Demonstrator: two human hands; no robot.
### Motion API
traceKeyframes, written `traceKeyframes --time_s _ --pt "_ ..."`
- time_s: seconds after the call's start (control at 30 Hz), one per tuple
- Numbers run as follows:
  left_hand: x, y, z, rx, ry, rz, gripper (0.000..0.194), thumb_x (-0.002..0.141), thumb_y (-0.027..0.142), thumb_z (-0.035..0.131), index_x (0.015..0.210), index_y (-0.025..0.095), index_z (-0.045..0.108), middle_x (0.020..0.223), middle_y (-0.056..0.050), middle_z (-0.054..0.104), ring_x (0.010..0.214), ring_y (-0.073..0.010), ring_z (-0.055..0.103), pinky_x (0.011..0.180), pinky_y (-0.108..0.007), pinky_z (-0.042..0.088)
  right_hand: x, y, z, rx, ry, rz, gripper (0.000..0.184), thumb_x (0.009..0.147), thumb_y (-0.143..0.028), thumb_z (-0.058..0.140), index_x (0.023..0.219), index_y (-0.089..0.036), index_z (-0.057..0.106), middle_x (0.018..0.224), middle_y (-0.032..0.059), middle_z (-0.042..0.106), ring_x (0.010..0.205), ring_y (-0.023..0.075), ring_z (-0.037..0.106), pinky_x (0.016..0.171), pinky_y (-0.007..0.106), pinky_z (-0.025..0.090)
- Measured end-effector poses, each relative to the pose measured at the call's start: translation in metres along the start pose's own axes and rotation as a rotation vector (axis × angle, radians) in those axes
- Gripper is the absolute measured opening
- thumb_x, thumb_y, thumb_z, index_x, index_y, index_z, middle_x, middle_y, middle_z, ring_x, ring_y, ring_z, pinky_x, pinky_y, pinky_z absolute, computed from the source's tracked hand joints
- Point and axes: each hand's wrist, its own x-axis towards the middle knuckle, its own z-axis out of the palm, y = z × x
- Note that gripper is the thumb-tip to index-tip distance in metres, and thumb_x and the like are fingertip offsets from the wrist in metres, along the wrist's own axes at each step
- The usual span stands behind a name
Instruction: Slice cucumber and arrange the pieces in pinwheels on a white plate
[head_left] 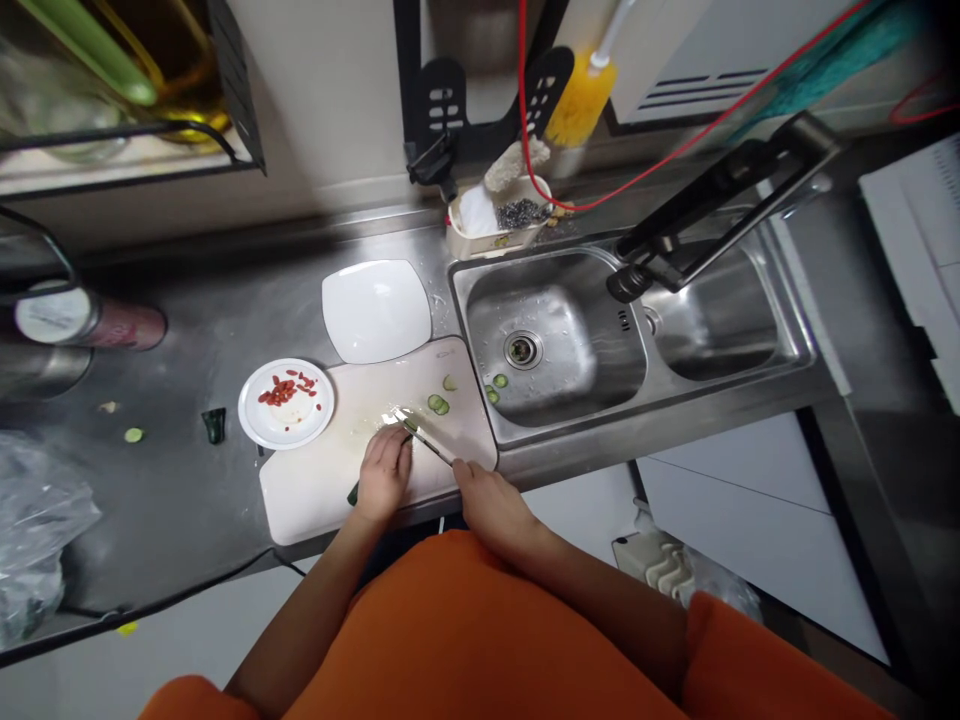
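A cucumber (352, 494) is lying on the pale cutting board (322, 500), just below the centre of the frame, its dark green end showing beside the left hand (384, 470), which is covering most of the rest. That hand is curling over it, fingers bent and drawn together, pressing from above. The right hand (491, 500) is closing around the handle of a knife (431, 442), whose blade is slanting up and left, just beside the left fingertips; whether its edge is touching the cucumber, I cannot tell.

The cucumber is likely to be light and firm, crisp rather than bendy, with a wet cut face that may be slipping and a round body that may be rolling. The hold is best sitting well back on the skin, fingertips tucked away from the blade. The thin slices (438, 404) lying right of the blade are probably limp, slippery and easily torn, so pinching them lightly by the rim suits them.

Farther out, a round plate (250, 410) of small red pieces (281, 392) is sitting at the board's upper left, and a squarish white plate (375, 310) is sitting above the board. A dark green stub (214, 425) is resting on the counter (180, 370) at left. More slices (495, 388) are lying in the sink (555, 380), right of centre.
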Motion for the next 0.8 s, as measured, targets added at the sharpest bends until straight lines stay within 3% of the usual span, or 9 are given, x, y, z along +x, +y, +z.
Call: traceKeyframes --time_s 0.8 --pt "0.001 0.002 -0.001 0.008 0.011 0.019 0.024 0.088 0.019 0.046 0.108 0.016 0.059 0.105 -0.010 0.065 0.106 -0.0203 0.057 0.098 -0.041 0.044 0.016 -0.003 0.001 -0.045 0.051 -0.049 0.029 0.088 -0.005 0.028 0.108 -0.015 0.046 0.097 0.0116 0.062 0.085 0.0224 0.063 0.066 0.029 0.047"
